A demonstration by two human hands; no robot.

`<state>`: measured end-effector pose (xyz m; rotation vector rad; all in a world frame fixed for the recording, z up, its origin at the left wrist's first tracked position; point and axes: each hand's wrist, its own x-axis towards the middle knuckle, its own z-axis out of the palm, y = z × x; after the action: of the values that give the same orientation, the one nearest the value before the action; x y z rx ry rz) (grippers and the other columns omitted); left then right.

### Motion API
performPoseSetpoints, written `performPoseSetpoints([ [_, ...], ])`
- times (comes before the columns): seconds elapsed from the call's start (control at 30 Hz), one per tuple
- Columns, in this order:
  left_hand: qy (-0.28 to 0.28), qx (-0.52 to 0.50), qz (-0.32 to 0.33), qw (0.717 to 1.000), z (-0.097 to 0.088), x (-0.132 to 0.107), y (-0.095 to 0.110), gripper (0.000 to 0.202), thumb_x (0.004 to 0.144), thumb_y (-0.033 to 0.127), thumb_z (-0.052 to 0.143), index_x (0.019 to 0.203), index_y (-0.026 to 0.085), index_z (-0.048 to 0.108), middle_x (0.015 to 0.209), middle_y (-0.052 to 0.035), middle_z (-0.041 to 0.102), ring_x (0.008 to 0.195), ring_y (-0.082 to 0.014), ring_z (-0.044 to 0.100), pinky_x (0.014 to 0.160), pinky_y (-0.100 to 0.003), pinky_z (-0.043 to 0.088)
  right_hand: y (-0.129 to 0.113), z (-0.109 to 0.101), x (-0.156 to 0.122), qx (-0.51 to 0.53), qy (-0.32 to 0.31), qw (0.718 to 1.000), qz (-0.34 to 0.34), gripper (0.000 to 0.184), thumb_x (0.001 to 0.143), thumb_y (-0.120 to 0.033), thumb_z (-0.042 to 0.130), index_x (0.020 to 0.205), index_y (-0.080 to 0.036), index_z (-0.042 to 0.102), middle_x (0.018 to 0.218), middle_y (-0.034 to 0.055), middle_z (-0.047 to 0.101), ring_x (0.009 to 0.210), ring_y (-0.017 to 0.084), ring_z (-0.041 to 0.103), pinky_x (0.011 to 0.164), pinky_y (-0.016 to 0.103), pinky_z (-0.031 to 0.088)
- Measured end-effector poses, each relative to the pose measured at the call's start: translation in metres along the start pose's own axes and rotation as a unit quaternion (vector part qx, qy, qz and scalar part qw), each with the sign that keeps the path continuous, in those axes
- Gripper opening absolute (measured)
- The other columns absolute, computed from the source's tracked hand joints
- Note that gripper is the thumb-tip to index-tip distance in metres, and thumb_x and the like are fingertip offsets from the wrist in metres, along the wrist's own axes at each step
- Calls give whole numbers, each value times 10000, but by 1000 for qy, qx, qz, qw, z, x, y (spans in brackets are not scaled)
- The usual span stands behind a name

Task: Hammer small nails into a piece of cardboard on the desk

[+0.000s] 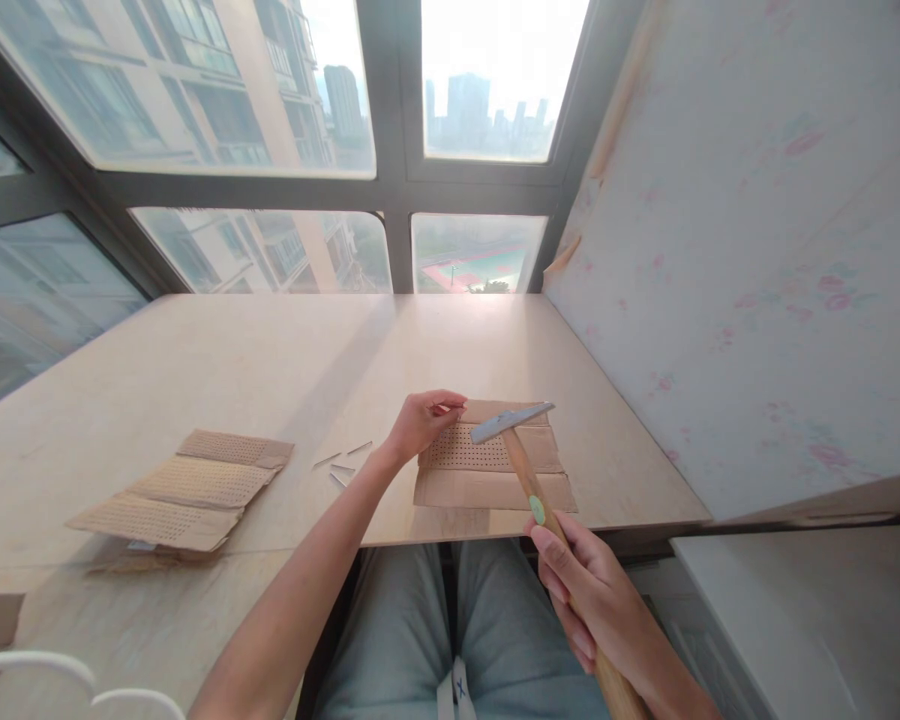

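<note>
While the person's legs (pixel 390 630) are at the near edge of the table (pixel 270 350), the right hand (pixel 581 580) holds the hammer (pixel 525 466) by its wooden handle, the fingers wrapped around it and the thumb lying along it, probably so that the head can be steered well. The hammer slants to the far left, and its metal head is over the perforated sheet (pixel 495 491); whether the two touch, it cannot be told. This cardboard lies in front of the body, perhaps because both hands reach it easily there. To the left, more punched cardboard (pixel 195 484) lies well apart, seemingly so that it does not disturb. Between them are several thin metal pins (pixel 360 447), near the left forearm. Farther, the left hand (pixel 424 425) is at the sheet's far left corner, thumb and index finger pinched together; if a pin is between them, it is too small to tell. At the far side stands the window (pixel 398 190), which gives daylight
</note>
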<state>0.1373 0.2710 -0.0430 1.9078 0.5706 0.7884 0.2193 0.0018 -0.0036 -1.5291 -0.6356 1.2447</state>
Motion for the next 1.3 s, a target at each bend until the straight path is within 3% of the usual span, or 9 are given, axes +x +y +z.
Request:
performPoseSetpoints([
  [0.17, 9, 2, 16, 1000, 4, -4, -2, 254, 794, 317, 669, 1003, 175, 704, 869, -61, 743, 801, -174, 697, 748, -296, 558, -17, -6, 17, -91, 19, 993, -73, 383, 924, -579, 454, 828, -210, 419, 538, -110, 393, 246, 28, 349, 226, 121, 231],
  [0.43, 42, -22, 9, 999, 9, -8, -4, 233, 787, 300, 673, 979, 168, 680, 875, -53, 735, 788, -165, 686, 737, -286, 547, -39, -6, 43, -211, 55, 969, -115, 325, 923, -525, 471, 854, -209, 494, 488, -92, 403, 271, 59, 376, 270, 164, 232],
  [0.6, 39, -29, 10, 999, 10, -9, -3, 193, 793, 286, 663, 939, 161, 682, 874, -53, 731, 783, -160, 676, 736, -279, 537, -40, -7, 49, -270, 37, 956, -111, 318, 950, -503, 417, 813, -218, 450, 480, -94, 389, 257, 69, 386, 247, 162, 237],
  [0.83, 44, -60, -2, 997, 10, -9, -6, 388, 783, 282, 680, 1143, 156, 610, 900, -65, 735, 818, -170, 689, 752, -283, 541, -42, -6, 51, -276, 40, 954, -110, 308, 969, -495, 364, 835, -227, 431, 503, -99, 374, 259, 73, 396, 237, 158, 250],
  [1.0, 27, -49, 10, 998, 10, -10, -2, 331, 802, 265, 660, 1117, 167, 629, 894, -53, 735, 807, -163, 687, 741, -275, 536, -50, -7, 49, -331, 30, 939, -85, 281, 965, -444, 373, 793, -226, 415, 468, -101, 368, 259, 76, 378, 249, 163, 249],
  [1.3, 28, -51, 14, 998, 10, -10, 0, 305, 802, 246, 655, 1096, 170, 636, 885, -46, 735, 802, -161, 688, 738, -283, 546, -54, -7, 47, -399, 44, 909, -108, 247, 965, -385, 371, 795, -218, 433, 457, -87, 390, 289, 76, 355, 331, 194, 213],
])
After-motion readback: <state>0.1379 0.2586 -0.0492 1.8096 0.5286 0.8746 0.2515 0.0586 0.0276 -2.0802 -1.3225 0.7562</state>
